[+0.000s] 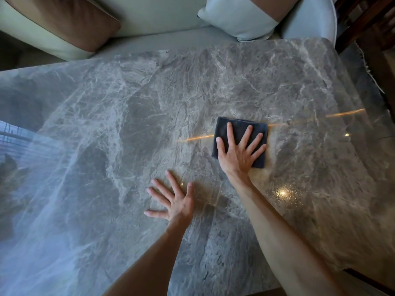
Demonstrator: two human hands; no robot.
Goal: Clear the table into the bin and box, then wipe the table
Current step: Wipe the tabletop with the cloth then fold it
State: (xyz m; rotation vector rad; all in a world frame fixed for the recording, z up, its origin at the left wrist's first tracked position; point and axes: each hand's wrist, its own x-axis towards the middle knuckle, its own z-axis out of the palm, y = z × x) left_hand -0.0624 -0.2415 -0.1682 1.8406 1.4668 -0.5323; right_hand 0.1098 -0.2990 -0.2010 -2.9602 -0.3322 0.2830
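Observation:
A grey marble table (128,116) fills the view, glossy with light reflections. A folded dark cloth (237,130) lies flat on it, right of centre. My right hand (238,153) presses down on the cloth with fingers spread, covering its lower half. My left hand (174,198) rests flat on the bare marble, fingers spread, a little nearer to me and to the left of the cloth, holding nothing. No bin or box is in view.
A pale sofa (154,37) runs along the table's far edge, with a brown and cream cushion (64,24) at the left and a light blue cushion (241,20) at the right. Dark wooden furniture (367,20) stands past the far right corner.

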